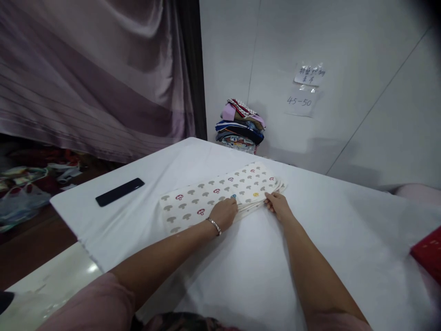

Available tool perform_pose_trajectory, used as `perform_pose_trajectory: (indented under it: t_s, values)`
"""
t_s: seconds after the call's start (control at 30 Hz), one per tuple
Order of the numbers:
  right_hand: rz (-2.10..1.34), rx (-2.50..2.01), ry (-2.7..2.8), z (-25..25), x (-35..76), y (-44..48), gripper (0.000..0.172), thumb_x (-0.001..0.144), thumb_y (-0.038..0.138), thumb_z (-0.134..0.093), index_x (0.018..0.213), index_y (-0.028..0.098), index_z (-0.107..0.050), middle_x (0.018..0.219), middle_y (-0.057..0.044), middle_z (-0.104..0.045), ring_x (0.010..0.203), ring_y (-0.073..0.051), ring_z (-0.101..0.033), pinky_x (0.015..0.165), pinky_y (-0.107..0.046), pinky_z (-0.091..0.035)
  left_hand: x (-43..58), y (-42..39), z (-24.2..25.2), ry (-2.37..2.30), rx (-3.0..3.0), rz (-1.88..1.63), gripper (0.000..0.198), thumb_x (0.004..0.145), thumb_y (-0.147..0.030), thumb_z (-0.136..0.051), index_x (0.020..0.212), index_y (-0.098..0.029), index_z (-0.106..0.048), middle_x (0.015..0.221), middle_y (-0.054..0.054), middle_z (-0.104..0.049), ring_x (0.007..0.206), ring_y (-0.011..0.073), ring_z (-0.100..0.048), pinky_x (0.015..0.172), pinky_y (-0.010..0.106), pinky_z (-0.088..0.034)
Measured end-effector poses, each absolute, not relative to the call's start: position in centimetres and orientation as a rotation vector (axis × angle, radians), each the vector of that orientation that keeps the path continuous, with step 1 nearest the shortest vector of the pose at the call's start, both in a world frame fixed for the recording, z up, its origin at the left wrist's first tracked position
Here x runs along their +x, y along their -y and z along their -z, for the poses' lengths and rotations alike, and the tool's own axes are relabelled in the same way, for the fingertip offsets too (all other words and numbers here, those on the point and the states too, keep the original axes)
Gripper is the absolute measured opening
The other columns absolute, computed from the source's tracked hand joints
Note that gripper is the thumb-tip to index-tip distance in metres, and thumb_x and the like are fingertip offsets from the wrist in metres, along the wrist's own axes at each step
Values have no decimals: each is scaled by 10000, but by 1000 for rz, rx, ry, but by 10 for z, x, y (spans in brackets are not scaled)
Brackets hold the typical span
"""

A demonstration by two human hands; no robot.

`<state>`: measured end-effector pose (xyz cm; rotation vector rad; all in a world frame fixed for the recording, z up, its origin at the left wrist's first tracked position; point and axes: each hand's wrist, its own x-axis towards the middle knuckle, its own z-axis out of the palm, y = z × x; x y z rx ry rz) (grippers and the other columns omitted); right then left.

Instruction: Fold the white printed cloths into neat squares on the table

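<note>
A cream cloth [220, 191] printed with small mushrooms lies folded into a long strip on the white-covered table [310, 239]. My left hand [225, 213], with a bracelet at the wrist, rests on the cloth's near edge with its fingers curled onto the fabric. My right hand [277, 206] pinches the same near edge further right, close to the layered corner. Both hands touch the cloth and hold nothing else.
A black phone [120, 191] lies on the table's left part. A stack of folded colourful clothes [240, 125] sits against the white wall behind the table. A red box [429, 253] shows at the right edge. Curtains and cluttered floor lie to the left.
</note>
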<state>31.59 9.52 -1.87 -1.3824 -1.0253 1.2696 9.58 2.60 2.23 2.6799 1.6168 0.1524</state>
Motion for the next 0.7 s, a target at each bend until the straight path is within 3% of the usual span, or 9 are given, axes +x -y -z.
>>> perform_pose_trajectory:
  t_s: [0.3, 0.5, 0.7]
  values:
    - [-1267, -1387, 1032, 19, 316, -96, 294, 674, 352, -670, 562, 191, -451, 493, 11, -587, 304, -49, -390, 271, -175, -244, 93, -23, -28, -1583, 2715, -93, 147, 817, -308, -540, 844, -171, -586, 1019, 84, -568, 939, 229, -505, 752, 348, -420]
    - [-1260, -1388, 1042, 21, 316, -97, 269, 692, 348, -647, 579, 185, -466, 491, 23, -584, 300, -43, -383, 275, -170, -245, 93, -25, -30, -1625, 2684, -193, 131, 848, -226, -463, 825, -162, -576, 999, 74, -568, 932, 198, -516, 770, 312, -406]
    - [-1252, -1386, 1054, 25, 316, -98, 277, 695, 354, -647, 572, 188, -463, 444, 31, -557, 287, -44, -365, 273, -174, -235, 86, -38, -18, -1748, 2333, -337, 184, 846, -298, -458, 747, -175, -552, 904, 30, -576, 827, 158, -542, 686, 268, -408]
